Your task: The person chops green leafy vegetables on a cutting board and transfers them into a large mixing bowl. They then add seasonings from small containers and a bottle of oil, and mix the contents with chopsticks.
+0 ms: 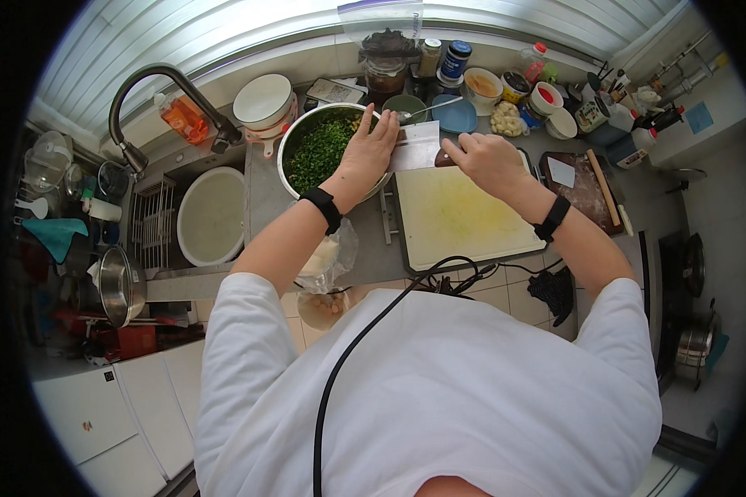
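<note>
My right hand [488, 163] is closed around the dark wooden handle of a Chinese cleaver [418, 146]. The broad blade points left, level with the right rim of a stainless steel bowl [281, 163]. Finely chopped green herbs [317, 149] fill much of this bowl, with some yellow bits at the far side. Over the bowl's right part, my left hand [368, 148] is stretched out, fingers straight and thumb apart. Its fingertips are by the blade's left end; whether they touch it I cannot tell. Below the cleaver lies a cream cutting board [466, 217], stained yellow-green.
To the left, the sink holds a white basin [211, 217] under a dark faucet [161, 74]. A blue plate [454, 113], jars and bowls line the back. At right, a floured board [581, 186] carries a rolling pin [603, 186]. A black cable [360, 354] crosses my shirt.
</note>
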Available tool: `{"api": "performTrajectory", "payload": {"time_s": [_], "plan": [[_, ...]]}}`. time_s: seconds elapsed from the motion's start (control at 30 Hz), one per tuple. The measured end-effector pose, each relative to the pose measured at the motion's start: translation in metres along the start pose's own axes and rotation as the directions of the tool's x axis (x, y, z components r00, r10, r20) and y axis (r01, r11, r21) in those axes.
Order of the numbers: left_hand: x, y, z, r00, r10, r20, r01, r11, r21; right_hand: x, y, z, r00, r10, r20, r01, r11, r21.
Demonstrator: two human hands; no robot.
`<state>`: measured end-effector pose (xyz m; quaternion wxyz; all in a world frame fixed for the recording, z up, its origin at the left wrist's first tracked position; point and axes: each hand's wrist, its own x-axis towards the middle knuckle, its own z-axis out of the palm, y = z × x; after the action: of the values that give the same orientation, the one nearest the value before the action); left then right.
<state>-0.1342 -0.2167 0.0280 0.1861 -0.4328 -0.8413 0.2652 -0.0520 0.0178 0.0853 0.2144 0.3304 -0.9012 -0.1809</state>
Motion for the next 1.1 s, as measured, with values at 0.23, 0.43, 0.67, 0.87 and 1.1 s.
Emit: {"api": "performTrajectory", "payload": {"time_s": [0.23, 0.43, 0.67, 0.87, 1.1], "plan": [[-0.009, -0.002, 0.028, 0.994, -0.043, 0.101, 0.039, 0.998, 0.041, -0.017, 0.011, -0.003, 0.999, 0.036, 0.017, -0.037, 0.999, 0.027], [-0.037, -0.015, 0.077, 0.959, -0.108, 0.261, 0.114, 0.993, -0.008, -0.039, 0.024, -0.012, 0.995, 0.096, -0.007, -0.095, 0.995, 0.043], [-0.013, -0.036, 0.065, 0.931, -0.339, 0.136, 0.364, 0.821, -0.439, -0.037, 0.022, -0.007, 0.998, 0.061, -0.004, -0.06, 0.993, 0.104], [0.012, -0.029, 0.025, 0.944, -0.3, 0.14, 0.302, 0.604, -0.738, -0.015, 0.003, 0.003, 1.0, 0.021, -0.022, -0.017, 0.987, 0.16], [0.008, -0.035, 0.019, 0.941, -0.216, 0.262, 0.339, 0.604, -0.721, 0.01, -0.009, 0.01, 0.998, -0.019, -0.053, 0.029, 0.98, 0.196]]}}
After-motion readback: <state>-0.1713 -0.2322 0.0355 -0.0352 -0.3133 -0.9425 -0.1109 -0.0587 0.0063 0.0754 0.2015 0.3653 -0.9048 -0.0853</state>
